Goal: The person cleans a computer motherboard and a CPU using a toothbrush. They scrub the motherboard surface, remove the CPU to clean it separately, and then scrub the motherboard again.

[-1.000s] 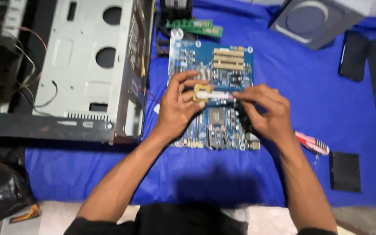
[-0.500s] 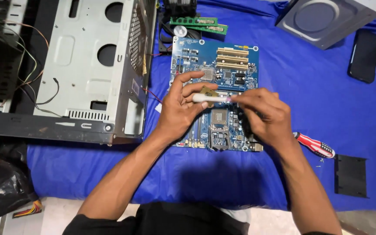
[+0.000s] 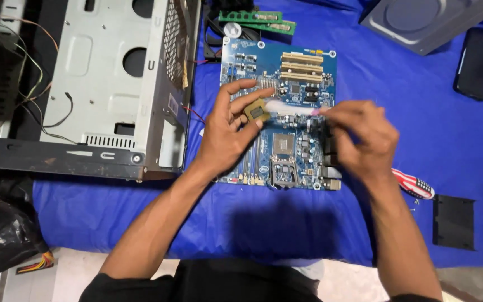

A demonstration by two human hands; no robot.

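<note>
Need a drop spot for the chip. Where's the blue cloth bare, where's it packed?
Bare blue cloth lies right of the motherboard, between the grey cover and the striped tool. Another free strip runs below the board, above the floor edge. Crowded: the left, filled by the metal case, and the board's top edge with memory sticks.

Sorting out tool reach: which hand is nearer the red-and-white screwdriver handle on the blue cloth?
Right. The right hand hovers just up and left of the screwdriver handle, its forearm beside it; the left hand is across the motherboard, holding a small chip.
</note>
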